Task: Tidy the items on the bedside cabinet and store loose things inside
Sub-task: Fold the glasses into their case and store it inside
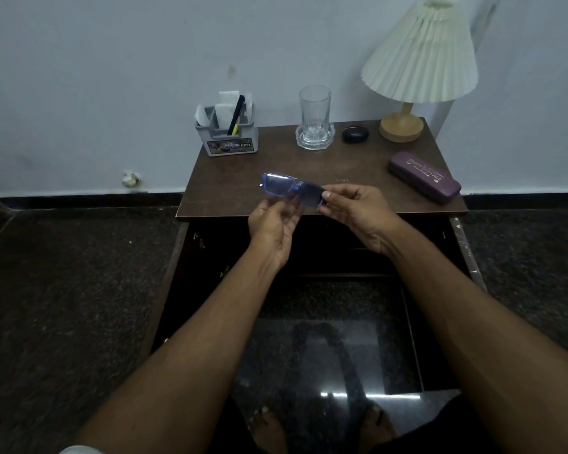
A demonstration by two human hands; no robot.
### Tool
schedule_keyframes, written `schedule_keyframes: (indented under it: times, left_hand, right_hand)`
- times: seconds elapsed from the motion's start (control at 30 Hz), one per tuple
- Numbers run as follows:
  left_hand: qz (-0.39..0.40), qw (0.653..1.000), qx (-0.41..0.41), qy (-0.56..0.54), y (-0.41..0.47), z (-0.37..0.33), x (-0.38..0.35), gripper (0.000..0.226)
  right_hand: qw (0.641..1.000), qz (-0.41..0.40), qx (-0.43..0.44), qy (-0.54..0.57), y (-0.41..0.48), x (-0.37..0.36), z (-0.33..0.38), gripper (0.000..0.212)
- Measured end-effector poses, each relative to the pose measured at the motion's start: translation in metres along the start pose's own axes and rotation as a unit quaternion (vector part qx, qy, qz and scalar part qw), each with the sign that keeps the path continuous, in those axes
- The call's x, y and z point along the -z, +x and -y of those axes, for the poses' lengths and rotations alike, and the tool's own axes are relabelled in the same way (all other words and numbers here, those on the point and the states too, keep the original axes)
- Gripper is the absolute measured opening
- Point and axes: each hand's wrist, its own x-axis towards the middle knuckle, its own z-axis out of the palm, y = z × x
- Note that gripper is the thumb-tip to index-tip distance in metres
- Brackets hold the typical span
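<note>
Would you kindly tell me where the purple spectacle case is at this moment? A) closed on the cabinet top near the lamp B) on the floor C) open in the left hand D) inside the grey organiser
A: the purple spectacle case lies closed on the cabinet top, in front of the lamp, while both hands hold the blue glasses.

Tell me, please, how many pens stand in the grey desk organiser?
2: a black pen leaning in the organiser, and a yellow one beside it, mostly hidden; the paper slips may hide more.
</note>
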Motion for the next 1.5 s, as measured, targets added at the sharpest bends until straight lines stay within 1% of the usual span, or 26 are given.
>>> schedule_keyframes:
  times: [0.03, 0.07, 0.13, 0.23, 0.3, 0.37, 0.47, 0.53, 0.63, 0.73, 0.83, 0.9, 0.93, 0.97, 1.0, 1.1, 1.13, 1.17, 1.23, 1.37, 1.43, 1.5]
  left_hand:
    - [-0.001, 1.0, -0.004, -0.001, 0.002, -0.004, 0.002, 0.041]
    - [-0.001, 1.0, -0.007, 0.0, 0.004, -0.008, 0.004, 0.044]
    - [-0.007, 0.999, -0.02, 0.031, 0.008, -0.016, 0.008, 0.031]
    - [-0.015, 0.988, -0.058, 0.14, 0.01, -0.017, 0.008, 0.018]
    - [-0.028, 0.975, -0.088, 0.2, 0.012, -0.012, 0.007, 0.02]
    - [-0.046, 0.968, -0.103, 0.225, 0.016, -0.009, 0.009, 0.019]
    - [-0.067, 0.963, -0.092, 0.245, 0.025, -0.011, 0.01, 0.016]
    - [-0.083, 0.956, -0.093, 0.266, 0.032, -0.012, 0.014, 0.016]
    - [-0.124, 0.934, -0.118, 0.313, 0.04, -0.012, 0.022, 0.021]
    - [-0.145, 0.907, -0.136, 0.372, 0.045, -0.011, 0.029, 0.021]
    - [-0.145, 0.886, -0.132, 0.42, 0.047, -0.011, 0.031, 0.026]
    - [-0.126, 0.875, -0.124, 0.451, 0.045, -0.012, 0.031, 0.034]
    - [-0.115, 0.865, -0.125, 0.473, 0.044, -0.012, 0.032, 0.038]
    - [-0.108, 0.848, -0.129, 0.503, 0.042, -0.012, 0.033, 0.041]
    - [-0.1, 0.823, -0.133, 0.543, 0.041, -0.013, 0.034, 0.045]
    - [-0.078, 0.731, -0.119, 0.668, 0.039, -0.013, 0.038, 0.063]
    - [-0.075, 0.708, -0.111, 0.693, 0.039, -0.013, 0.038, 0.071]
    - [-0.071, 0.696, -0.107, 0.707, 0.039, -0.012, 0.038, 0.078]
    - [-0.064, 0.694, -0.098, 0.711, 0.039, -0.012, 0.038, 0.085]
    - [-0.056, 0.71, -0.087, 0.697, 0.039, -0.013, 0.038, 0.092]
    - [-0.054, 0.714, -0.085, 0.693, 0.035, -0.014, 0.04, 0.092]
    - [-0.05, 0.724, -0.089, 0.682, 0.026, -0.018, 0.04, 0.087]
  right_hand:
    - [1.0, -0.013, 0.008, -0.013, 0.002, 0.004, 0.001, 0.022]
    - [0.999, -0.024, 0.014, -0.03, 0.005, 0.008, 0.002, 0.022]
    - [0.997, -0.038, 0.024, -0.064, 0.011, 0.017, 0.004, 0.023]
    - [0.992, -0.054, 0.039, -0.104, 0.016, 0.024, 0.005, 0.023]
    - [0.988, -0.064, 0.046, -0.131, 0.018, 0.024, 0.004, 0.02]
    - [0.985, -0.074, 0.05, -0.147, 0.022, 0.024, 0.002, 0.017]
    - [0.981, -0.098, 0.057, -0.158, 0.029, 0.02, -0.001, 0.013]
    - [0.971, -0.128, 0.074, -0.188, 0.035, 0.015, -0.007, 0.011]
    - [0.949, -0.157, 0.091, -0.259, 0.047, 0.008, -0.017, 0.011]
    - [0.938, -0.176, 0.079, -0.289, 0.061, 0.003, -0.026, 0.012]
    - [0.925, -0.189, 0.087, -0.317, 0.07, -0.002, -0.028, 0.005]
    - [0.916, -0.195, 0.096, -0.338, 0.075, -0.005, -0.029, 0.007]
    - [0.91, -0.198, 0.097, -0.351, 0.078, -0.007, -0.03, 0.009]
    - [0.905, -0.201, 0.097, -0.362, 0.079, -0.01, -0.03, 0.01]
    - [0.901, -0.205, 0.099, -0.369, 0.081, -0.012, -0.031, 0.01]
    - [0.89, -0.22, 0.106, -0.385, 0.082, -0.015, -0.032, 0.011]
    - [0.886, -0.223, 0.107, -0.392, 0.082, -0.015, -0.032, 0.012]
    - [0.884, -0.224, 0.108, -0.397, 0.081, -0.016, -0.032, 0.014]
    - [0.88, -0.223, 0.111, -0.405, 0.079, -0.016, -0.032, 0.016]
    - [0.872, -0.214, 0.114, -0.424, 0.072, -0.012, -0.027, 0.02]
    - [0.868, -0.202, 0.114, -0.438, 0.066, -0.007, -0.024, 0.022]
    - [0.864, -0.191, 0.115, -0.451, 0.058, 0.0, -0.022, 0.024]
